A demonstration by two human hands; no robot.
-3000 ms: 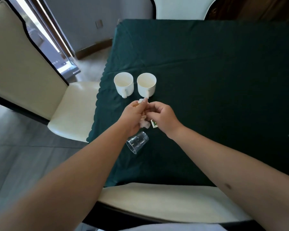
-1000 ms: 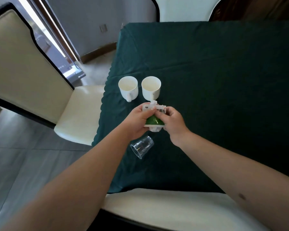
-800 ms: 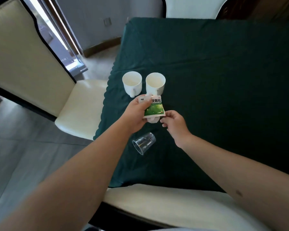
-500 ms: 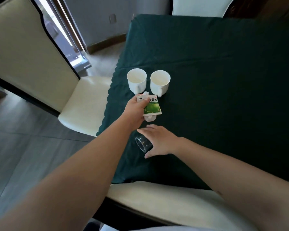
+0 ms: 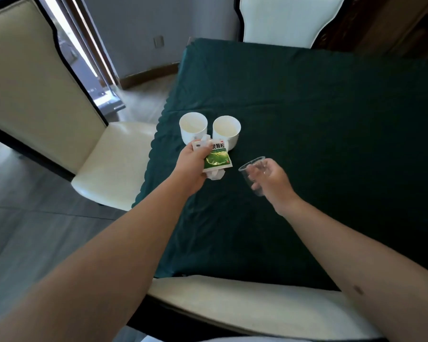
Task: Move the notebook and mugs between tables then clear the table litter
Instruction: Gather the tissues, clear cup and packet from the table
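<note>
Two white mugs stand side by side on the dark green tablecloth near its left edge: the left mug and the right mug. Just in front of them my left hand grips a green and white sachet bunched with crumpled white tissue. To the right, my right hand holds a clear plastic cup lifted off the table, its mouth tilted up and left. No notebook is in view.
A cream chair with a tall back stands at the table's left side. Another cream chair's seat lies at the near edge below my arms. A third chair back rises at the far end. Grey floor lies to the left.
My right hand reached down to the clear cup lying on the cloth, took hold of it and raised it to the right. My left hand kept the sachet and tissue.
</note>
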